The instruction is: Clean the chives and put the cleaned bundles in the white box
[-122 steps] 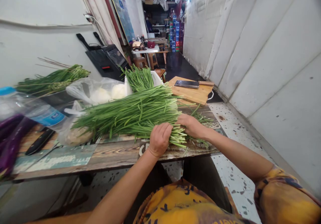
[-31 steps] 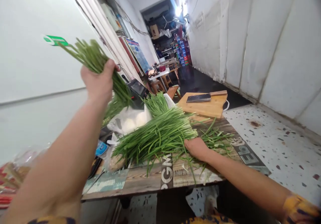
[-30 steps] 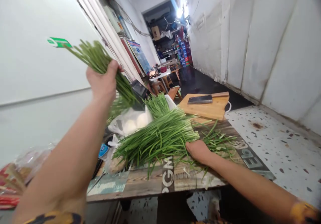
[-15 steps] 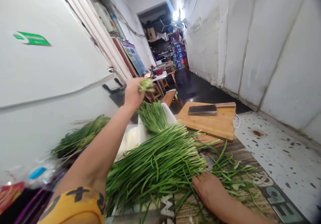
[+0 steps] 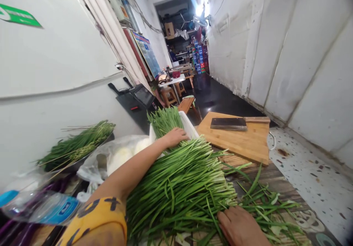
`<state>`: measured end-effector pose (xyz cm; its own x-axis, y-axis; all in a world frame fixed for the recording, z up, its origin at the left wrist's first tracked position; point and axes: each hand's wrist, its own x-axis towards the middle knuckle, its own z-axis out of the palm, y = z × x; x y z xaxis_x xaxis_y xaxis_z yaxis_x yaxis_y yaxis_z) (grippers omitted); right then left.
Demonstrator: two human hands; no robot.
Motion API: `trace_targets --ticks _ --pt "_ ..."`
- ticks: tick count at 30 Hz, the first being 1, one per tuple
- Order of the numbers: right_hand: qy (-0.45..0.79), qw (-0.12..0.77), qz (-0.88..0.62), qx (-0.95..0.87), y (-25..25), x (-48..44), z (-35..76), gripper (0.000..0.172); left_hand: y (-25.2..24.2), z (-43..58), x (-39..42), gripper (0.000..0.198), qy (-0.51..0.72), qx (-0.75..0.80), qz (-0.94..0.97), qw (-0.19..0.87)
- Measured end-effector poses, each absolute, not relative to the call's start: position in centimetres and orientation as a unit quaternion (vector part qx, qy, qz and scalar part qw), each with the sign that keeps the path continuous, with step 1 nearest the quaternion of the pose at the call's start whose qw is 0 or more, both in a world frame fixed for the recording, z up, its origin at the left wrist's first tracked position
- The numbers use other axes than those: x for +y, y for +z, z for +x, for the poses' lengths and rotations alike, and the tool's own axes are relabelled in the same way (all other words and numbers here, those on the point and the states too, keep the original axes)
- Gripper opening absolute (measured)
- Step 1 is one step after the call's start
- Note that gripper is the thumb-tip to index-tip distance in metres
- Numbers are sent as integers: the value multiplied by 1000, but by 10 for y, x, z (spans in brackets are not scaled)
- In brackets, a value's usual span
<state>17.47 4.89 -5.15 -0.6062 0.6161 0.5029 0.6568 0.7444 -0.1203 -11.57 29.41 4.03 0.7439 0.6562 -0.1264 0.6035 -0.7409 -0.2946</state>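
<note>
My left hand (image 5: 175,137) is lowered at the near end of a white plastic container (image 5: 189,125), its fingers closed round the stalk ends of a bunch of garlic chives (image 5: 165,121) lying inside. A wide pile of garlic chives (image 5: 182,176) covers the table in front of me, pale ends pointing right. My right hand (image 5: 239,225) rests low at the pile's right edge, with fingers bent onto some chives; the fingertips are partly hidden. Loose leaves and trimmings (image 5: 264,205) lie scattered to the right of this hand.
A cleaver (image 5: 228,124) lies on a wooden cutting board (image 5: 234,143) beyond the pile. To the left are a clear plastic bag with white contents (image 5: 121,159), a bowl of greens (image 5: 79,146) and a plastic bottle (image 5: 52,207). A white wall runs along the right.
My left hand, raised with a bunch of chives half a second ago, has come down to the container. The right hand stays at the pile's edge. The view has shifted slightly.
</note>
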Motion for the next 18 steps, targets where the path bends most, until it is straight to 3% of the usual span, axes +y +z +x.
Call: trace_targets --ticks 2,4,7,12,15,18 --pt "-23 255 -363 -896 -46 47 176 13 54 -108 291 66 134 -379 -908 115" --pt "4 246 -370 -896 -38 45 178 11 73 -103 284 74 171 -430 -881 97" --pt "48 229 -380 -895 -25 43 181 10 106 -113 261 62 174 -516 -834 84" --pt "41 253 -371 -893 -14 45 184 19 147 -166 211 30 -81 -643 -750 131" --pt "30 291 -375 -880 -12 46 184 20 147 -181 194 12 -200 -714 -671 -15" --pt "34 333 -371 -866 -8 45 184 17 129 -175 203 13 -242 -725 -637 -99"
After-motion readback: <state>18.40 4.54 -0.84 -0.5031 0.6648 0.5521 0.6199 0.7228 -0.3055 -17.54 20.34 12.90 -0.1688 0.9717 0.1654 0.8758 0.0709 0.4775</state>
